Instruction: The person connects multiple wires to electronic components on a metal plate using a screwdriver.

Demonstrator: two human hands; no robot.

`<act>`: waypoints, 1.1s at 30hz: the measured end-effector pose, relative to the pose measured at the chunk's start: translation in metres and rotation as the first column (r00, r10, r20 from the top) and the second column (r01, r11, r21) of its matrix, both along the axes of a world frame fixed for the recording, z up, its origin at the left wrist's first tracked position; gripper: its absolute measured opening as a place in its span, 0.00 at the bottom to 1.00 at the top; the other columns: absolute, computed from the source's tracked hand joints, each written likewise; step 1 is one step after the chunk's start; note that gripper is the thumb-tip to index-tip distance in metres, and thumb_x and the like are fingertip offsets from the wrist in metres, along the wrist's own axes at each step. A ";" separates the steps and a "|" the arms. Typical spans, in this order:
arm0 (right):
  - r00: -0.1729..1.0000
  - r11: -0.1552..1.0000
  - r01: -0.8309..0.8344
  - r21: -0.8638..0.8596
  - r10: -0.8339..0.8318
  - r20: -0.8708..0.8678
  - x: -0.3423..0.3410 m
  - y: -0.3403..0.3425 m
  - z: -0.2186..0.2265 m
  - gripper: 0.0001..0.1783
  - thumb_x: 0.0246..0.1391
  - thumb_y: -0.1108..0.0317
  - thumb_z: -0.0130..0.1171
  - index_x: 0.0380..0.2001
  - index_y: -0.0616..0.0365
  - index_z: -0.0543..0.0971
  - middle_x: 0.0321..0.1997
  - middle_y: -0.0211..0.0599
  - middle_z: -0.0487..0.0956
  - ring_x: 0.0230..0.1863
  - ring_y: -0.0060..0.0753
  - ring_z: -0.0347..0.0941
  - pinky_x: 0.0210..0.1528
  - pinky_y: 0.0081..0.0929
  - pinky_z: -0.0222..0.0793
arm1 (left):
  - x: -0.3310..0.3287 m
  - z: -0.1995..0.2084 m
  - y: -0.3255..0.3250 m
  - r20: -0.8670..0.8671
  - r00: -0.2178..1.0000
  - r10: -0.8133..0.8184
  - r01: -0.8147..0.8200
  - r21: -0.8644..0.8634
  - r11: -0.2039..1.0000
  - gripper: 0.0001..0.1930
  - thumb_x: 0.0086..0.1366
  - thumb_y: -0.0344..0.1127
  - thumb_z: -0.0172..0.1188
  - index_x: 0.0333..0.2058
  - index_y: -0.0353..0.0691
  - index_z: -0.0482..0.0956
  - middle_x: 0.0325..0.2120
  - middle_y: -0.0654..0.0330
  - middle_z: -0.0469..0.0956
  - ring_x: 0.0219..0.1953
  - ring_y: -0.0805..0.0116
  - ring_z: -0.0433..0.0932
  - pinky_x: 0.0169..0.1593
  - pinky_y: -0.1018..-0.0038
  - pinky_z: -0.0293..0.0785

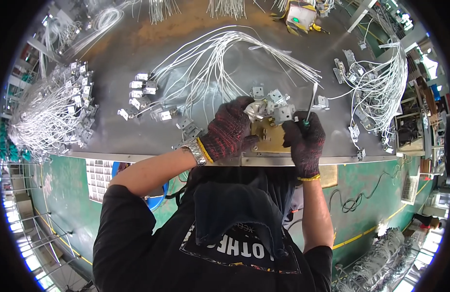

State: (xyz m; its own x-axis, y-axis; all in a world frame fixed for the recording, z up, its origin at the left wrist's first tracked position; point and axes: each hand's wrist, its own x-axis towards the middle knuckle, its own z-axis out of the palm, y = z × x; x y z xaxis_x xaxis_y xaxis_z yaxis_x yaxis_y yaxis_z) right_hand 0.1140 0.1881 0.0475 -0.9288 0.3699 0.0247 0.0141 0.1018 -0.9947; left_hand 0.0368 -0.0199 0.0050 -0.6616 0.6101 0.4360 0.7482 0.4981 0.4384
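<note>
Both hands wear dark knitted gloves with red flecks and yellow cuffs. My left hand [229, 127] curls at a shiny metal bracket [255, 111], its fingertips on the near-left side; the inside of the grip is hidden. My right hand [305, 143] is closed round the green handle of a screwdriver [311, 103], whose shaft points up and away. Several silvery brackets [284, 114] cluster between the hands, above a yellowish plate [271, 138] at the table's near edge. White cables [212, 58] arch behind my left hand, with more metal brackets [143, 91] at their left ends.
A heap of white cables with metal brackets [64, 107] lies at the left, and another cable bundle [388, 87] at the right. A yellow-and-black device with a green light [300, 18] sits at the far side. The metal table edge [332, 160] runs in front of me.
</note>
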 end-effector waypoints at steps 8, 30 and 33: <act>1.000 0.985 0.030 -0.168 -0.029 0.005 -0.033 0.016 -0.010 0.16 0.55 0.73 0.67 0.47 0.57 0.77 0.25 0.29 0.77 0.19 0.22 0.72 0.20 0.22 0.69 | -0.012 0.000 -0.004 0.238 0.968 0.080 -0.017 -0.256 0.967 0.49 0.48 0.54 0.75 0.65 0.35 0.67 0.61 0.42 0.71 0.60 0.42 0.74 0.65 0.53 0.70; 0.992 0.989 -0.119 0.084 0.121 -0.025 -0.005 -0.004 0.021 0.13 0.55 0.74 0.63 0.43 0.59 0.74 0.23 0.32 0.76 0.17 0.22 0.71 0.18 0.23 0.64 | -0.001 -0.001 -0.009 0.229 0.973 0.019 0.011 -0.126 0.992 0.38 0.51 0.52 0.74 0.58 0.39 0.76 0.51 0.44 0.79 0.51 0.41 0.79 0.57 0.53 0.75; 0.999 0.993 -0.043 -0.112 0.042 -0.019 0.020 -0.029 0.002 0.14 0.56 0.73 0.64 0.45 0.60 0.74 0.23 0.32 0.77 0.19 0.22 0.72 0.21 0.24 0.67 | -0.004 -0.025 -0.028 0.093 0.996 0.018 -0.012 -0.072 0.997 0.38 0.53 0.51 0.75 0.59 0.40 0.74 0.55 0.45 0.76 0.56 0.43 0.75 0.59 0.52 0.72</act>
